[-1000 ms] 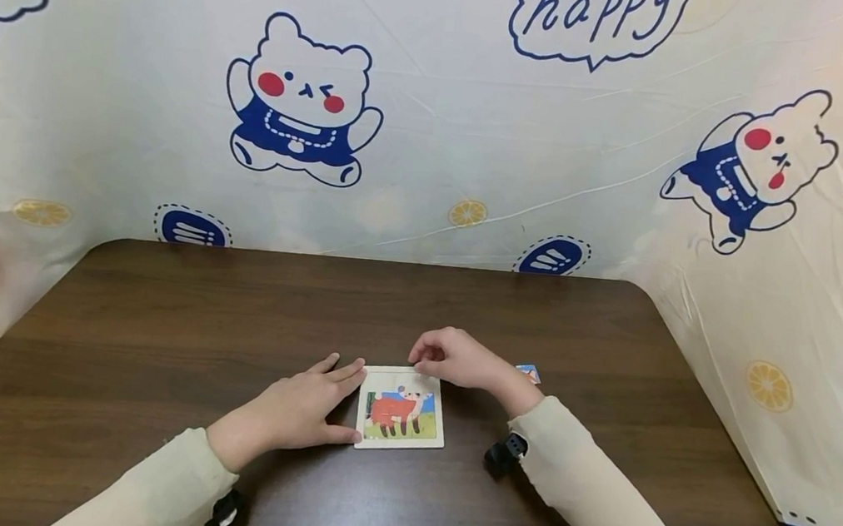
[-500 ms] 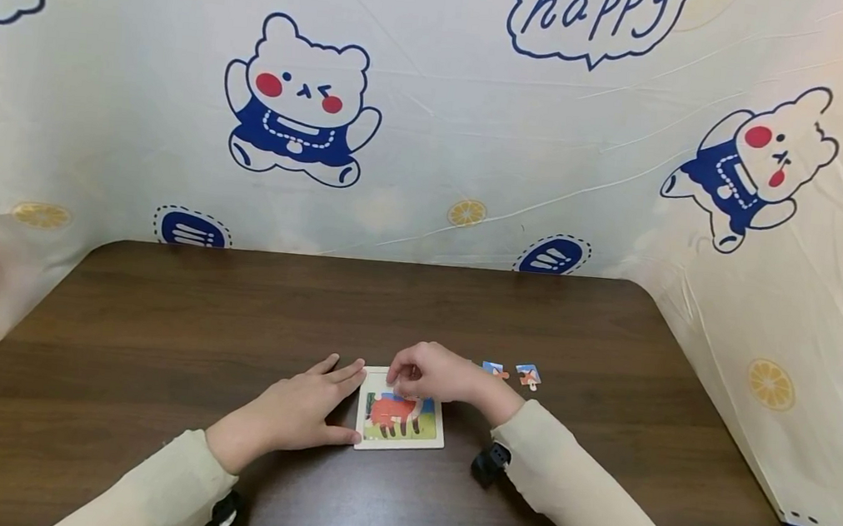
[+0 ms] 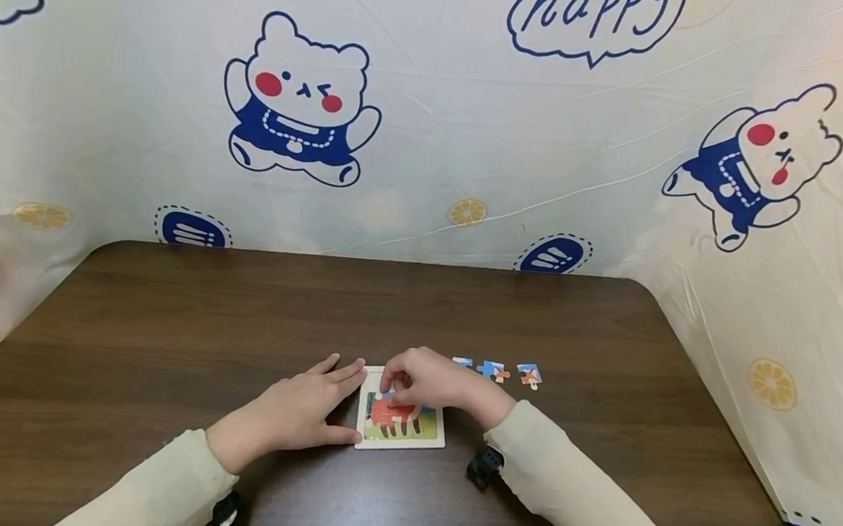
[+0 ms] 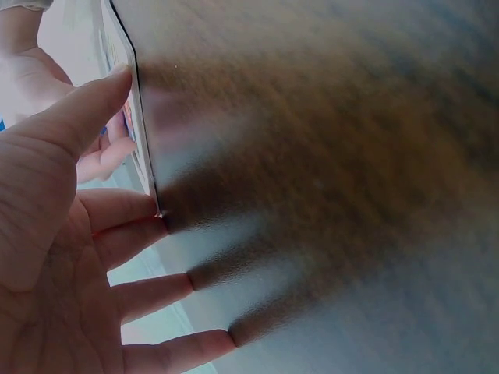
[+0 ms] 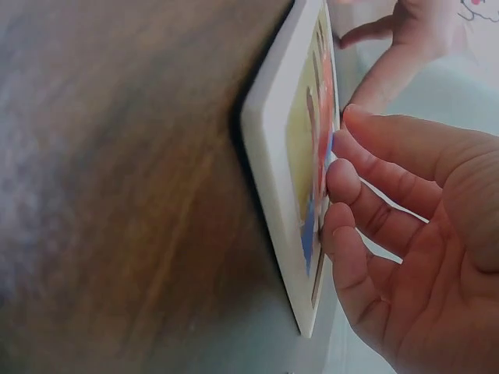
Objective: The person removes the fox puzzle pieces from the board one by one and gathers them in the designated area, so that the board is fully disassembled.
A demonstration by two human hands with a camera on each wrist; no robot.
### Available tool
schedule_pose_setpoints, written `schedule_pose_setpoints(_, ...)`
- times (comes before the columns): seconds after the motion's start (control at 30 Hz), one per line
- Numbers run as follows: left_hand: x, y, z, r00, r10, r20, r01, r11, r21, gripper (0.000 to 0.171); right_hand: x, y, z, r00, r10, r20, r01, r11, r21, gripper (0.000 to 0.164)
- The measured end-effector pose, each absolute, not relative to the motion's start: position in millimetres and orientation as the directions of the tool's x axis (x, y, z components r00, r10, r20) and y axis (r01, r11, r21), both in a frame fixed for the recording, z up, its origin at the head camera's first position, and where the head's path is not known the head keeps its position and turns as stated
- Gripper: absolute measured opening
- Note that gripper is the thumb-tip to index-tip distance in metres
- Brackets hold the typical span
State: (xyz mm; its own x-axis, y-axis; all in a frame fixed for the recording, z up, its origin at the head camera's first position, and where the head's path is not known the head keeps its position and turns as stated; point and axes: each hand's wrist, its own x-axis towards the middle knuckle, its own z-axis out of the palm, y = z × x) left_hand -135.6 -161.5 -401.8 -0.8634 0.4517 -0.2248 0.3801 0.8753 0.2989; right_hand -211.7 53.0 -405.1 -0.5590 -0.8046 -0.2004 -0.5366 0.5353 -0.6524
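A square jigsaw puzzle tray [image 3: 405, 446] with a pale rim lies on the table, a red animal on green grass [image 3: 394, 418] showing in its picture. My left hand [image 3: 296, 409] rests against its left edge, fingers spread, with thumb and fingertips touching the rim in the left wrist view. Over the upper part of the tray, my right hand [image 3: 426, 380] pinches a small puzzle piece [image 5: 330, 143] with a blue edge between thumb and index finger. Most of that piece and the picture's top are hidden by the fingers.
Beyond my right wrist lie loose puzzle pieces: a blue one [image 3: 462, 361] partly hidden, a blue-and-orange one [image 3: 491, 371] and another [image 3: 529, 375] further right. The brown table [image 3: 237, 305] ends at a printed curtain [image 3: 418, 129] behind and at the sides.
My right hand has moved left and down from the tray's upper right corner to over its picture. The loose pieces behind the wrist came into sight. My left hand stayed put.
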Motion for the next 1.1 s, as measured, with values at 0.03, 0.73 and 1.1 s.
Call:
schedule_pose_setpoints(0.03,-135.8,-161.4,-401.7,-0.863,0.452,-0.225,0.38,0.875,0.3,0.088,-211.4,52.8,-405.3,-0.558,-0.805,-0.205,-0.534,0.536,-0.654,0.006)
schedule_pose_setpoints(0.73,-137.2,-161.0,-399.9,-0.865,0.451,-0.219,0.384,0.877,0.29,0.088,-206.6,50.0,-401.0,-0.564,-0.793,-0.229,-0.574,0.576,-0.582,0.016)
schedule_pose_setpoints(1.1,-136.0,-160.0,-399.6,-0.862,0.455,-0.222,0.384,0.874,0.298,0.087,-204.6,51.8,-405.6,-0.578,-0.786,-0.218,-0.518,0.56,-0.647,0.011)
